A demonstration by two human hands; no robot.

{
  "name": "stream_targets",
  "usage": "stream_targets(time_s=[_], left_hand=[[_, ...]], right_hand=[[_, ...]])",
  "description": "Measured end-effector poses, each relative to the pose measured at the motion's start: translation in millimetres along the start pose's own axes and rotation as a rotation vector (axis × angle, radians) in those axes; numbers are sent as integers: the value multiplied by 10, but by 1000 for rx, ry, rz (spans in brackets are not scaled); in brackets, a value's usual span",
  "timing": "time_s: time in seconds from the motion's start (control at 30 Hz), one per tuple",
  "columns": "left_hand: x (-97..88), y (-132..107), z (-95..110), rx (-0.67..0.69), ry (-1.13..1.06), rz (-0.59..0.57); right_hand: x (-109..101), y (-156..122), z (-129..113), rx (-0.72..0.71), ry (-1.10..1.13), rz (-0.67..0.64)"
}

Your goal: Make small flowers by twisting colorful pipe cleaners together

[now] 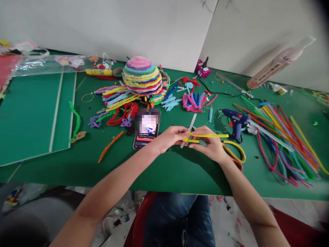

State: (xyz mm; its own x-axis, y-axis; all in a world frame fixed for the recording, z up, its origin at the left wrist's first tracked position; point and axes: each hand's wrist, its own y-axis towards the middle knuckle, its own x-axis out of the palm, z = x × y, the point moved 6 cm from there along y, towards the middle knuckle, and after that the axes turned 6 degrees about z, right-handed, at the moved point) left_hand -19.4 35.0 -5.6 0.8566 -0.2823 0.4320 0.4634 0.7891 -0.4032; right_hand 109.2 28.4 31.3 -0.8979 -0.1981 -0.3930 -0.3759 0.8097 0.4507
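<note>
My left hand (171,136) and my right hand (210,145) meet above the green table (164,168). Both pinch a yellow pipe cleaner (210,136) that sticks out to the right and is wound around a clear glue stick (190,126). The glue stick stands tilted between my fingers. A phone (146,132) lies just left of my left hand. A blue glue gun (235,121) sits right of my right hand, and yellow-handled scissors (238,152) lie partly under my right wrist.
A striped multicoloured dome of pipe cleaners (142,75) stands at the back centre, with loose bent pieces around it. A bundle of long pipe cleaners (285,137) lies at the right. An orange piece (110,145) and a green board (31,116) lie left.
</note>
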Motion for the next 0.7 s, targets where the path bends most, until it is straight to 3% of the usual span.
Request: stream_targets(time_s=[0.1, 0.2, 0.5, 0.7], left_hand=[[12, -38, 16, -28, 32, -35], [34, -60, 34, -22, 34, -62], [10, -53, 24, -32, -16, -168], [-2, -43, 9, -95, -25, -190]], right_hand=[[-70, 17, -157, -200, -168, 96], [-61, 4, -248, -317, -269, 110], [-101, -48, -343, -426, -320, 149], [-83, -94, -397, -614, -498, 109]])
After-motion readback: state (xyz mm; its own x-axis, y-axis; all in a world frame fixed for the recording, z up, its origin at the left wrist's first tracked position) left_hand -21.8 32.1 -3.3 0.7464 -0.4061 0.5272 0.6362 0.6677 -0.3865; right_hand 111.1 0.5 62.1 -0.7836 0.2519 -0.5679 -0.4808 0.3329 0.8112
